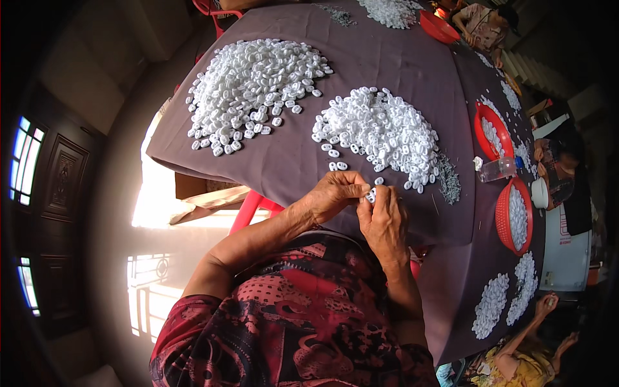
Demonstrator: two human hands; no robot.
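White plastic clip piece (371, 193), small and oval, is pinched between both hands just above the near edge of the broad table covered in dull purple cloth (387, 58). Around the table the room is dim, with a dark carved wooden door (61, 174) at the left and sunlit floor beneath. On the cloth lie two large heaps of the same white oval pieces, one far left (251, 87) and one nearer the hands (383, 132), with a small scatter of grey metal pins (449, 180) beside the nearer heap. Red plastic mesh baskets (514, 216) holding more pieces stand at the right.

The left hand (332, 197) curls, fingertips closed on the piece. The right hand (385, 222) meets it, thumb and forefinger pressed to the same piece. Its orientation is too small to tell.
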